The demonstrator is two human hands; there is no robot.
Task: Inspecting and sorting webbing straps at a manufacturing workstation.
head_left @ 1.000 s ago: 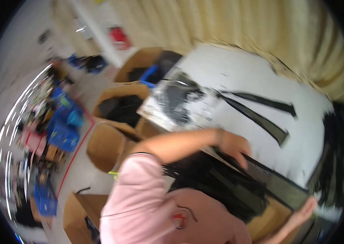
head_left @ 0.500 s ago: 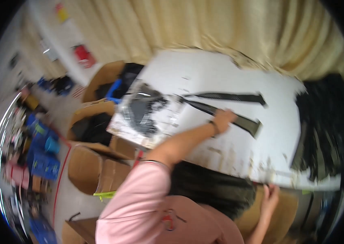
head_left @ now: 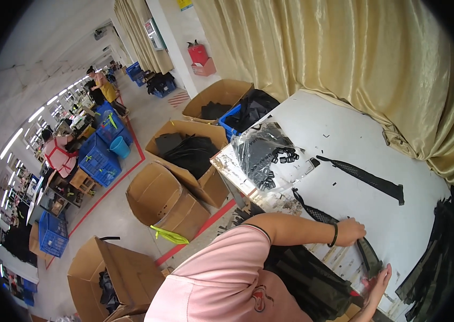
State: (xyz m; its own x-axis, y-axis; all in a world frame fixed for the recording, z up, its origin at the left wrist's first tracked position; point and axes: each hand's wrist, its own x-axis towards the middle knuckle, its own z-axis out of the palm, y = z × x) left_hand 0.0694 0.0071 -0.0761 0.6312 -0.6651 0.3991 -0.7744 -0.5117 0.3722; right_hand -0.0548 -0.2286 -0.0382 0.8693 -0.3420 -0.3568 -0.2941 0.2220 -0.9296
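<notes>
My left hand (head_left: 350, 232) is closed on the middle of a black strap (head_left: 317, 213) with a mesh upper part and a wider, dark olive end. That strap lies slantwise near the front edge of the white table. Beside its wide end is my right hand (head_left: 379, 283), fingers stretched out; whether it touches the strap is hard to see. Farther back lies a second mesh strap (head_left: 369, 178), flat and apart from both hands. A clear plastic bag (head_left: 263, 155) with small black buckles (head_left: 286, 155) rests at the table's left corner.
Dark straps (head_left: 433, 257) hang in a pile at the table's right side. A dark fabric bundle (head_left: 307, 279) is between my body and the table. Cardboard boxes (head_left: 168, 201) and a blue crate (head_left: 231, 121) stand to the left. Two people work farther off; a curtain (head_left: 313, 48) hangs behind.
My view has swung to the left, showing more of the room. The held strap now lies nearer the front edge, apart from the other strap. My right hand has come up to its wide end.
</notes>
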